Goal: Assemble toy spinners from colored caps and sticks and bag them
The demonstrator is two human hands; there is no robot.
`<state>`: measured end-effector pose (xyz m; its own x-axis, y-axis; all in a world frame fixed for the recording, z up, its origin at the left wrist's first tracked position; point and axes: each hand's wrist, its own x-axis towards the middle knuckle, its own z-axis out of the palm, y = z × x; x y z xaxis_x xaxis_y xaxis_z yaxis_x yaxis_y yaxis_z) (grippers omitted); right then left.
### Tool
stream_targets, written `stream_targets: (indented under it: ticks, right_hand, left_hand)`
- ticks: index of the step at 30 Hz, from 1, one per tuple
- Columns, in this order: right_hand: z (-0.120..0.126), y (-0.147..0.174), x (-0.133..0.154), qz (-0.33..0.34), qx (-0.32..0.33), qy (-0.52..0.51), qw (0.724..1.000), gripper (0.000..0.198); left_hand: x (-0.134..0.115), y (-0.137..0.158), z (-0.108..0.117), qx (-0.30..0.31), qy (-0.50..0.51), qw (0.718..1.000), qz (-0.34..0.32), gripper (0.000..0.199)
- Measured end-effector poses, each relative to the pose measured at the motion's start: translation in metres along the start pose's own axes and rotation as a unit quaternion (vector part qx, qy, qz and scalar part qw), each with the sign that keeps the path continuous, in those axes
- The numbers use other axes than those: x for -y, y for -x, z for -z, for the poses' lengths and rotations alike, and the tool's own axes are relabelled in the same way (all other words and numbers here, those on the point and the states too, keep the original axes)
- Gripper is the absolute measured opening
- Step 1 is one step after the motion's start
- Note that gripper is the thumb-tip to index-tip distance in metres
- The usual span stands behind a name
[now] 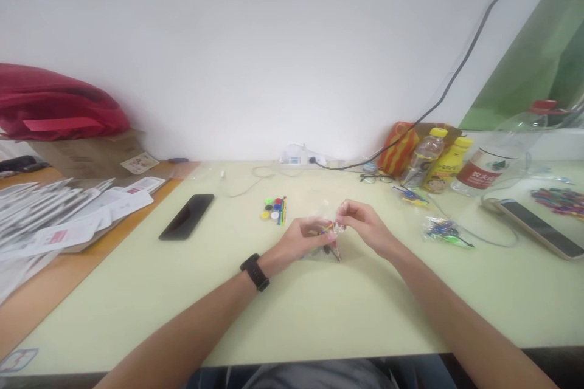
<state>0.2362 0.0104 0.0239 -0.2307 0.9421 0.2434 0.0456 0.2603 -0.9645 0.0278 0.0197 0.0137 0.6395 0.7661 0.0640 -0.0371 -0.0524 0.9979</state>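
A small clear plastic bag (329, 250) with colourful pieces in it is held over the middle of the table. My left hand (306, 238), with a black watch on the wrist, is closed round the bag. The thumb and fingers of my right hand (360, 223) pinch the bag's crinkled upper edge. What exactly the bag contains is partly hidden by the fingers. Just beyond my left hand lie several round coloured discs (271, 209) beside thin yellow and blue strips (283, 211).
A black phone (187, 217) lies left, near stacked white packets (50, 213). At right are small filled bags (444, 231), another phone (542, 226), a large bottle (490, 164), a yellow bottle (449, 165) and a pile of coloured pieces (559, 200). A dark cable (438, 103) runs along the wall.
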Motion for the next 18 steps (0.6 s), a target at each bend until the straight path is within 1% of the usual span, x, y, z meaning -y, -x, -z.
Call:
stream_targets:
  ticks: [3, 6, 8, 9, 13, 18]
  right_hand:
    - [-0.001, 0.0, -0.006, -0.007, -0.014, -0.018, 1.0, 0.024]
    - [-0.002, -0.001, -0.01, -0.033, -0.023, -0.022, 0.999, 0.031]
    - [-0.003, -0.001, -0.011, -0.043, -0.022, -0.023, 0.999, 0.031]
    - [-0.003, -0.001, -0.011, -0.045, -0.022, -0.025, 0.998, 0.031]
    - [-0.004, -0.001, -0.012, -0.058, -0.019, -0.041, 0.997, 0.032]
    - [-0.001, -0.002, -0.013, -0.065, -0.034, -0.059, 0.996, 0.033]
  left_hand:
    - [-0.003, 0.001, 0.0, -0.001, 0.012, 1.0, -0.024, 0.044]
    - [-0.001, 0.001, 0.0, -0.02, -0.013, 0.999, -0.039, 0.04]
    - [0.001, 0.0, 0.002, -0.023, -0.024, 0.999, -0.042, 0.037]
    - [0.003, -0.001, 0.002, -0.034, -0.026, 0.998, -0.046, 0.036]
    - [0.007, -0.004, 0.005, -0.115, -0.029, 0.991, -0.062, 0.034]
    - [0.009, -0.007, 0.007, -0.183, -0.023, 0.981, -0.059, 0.029]
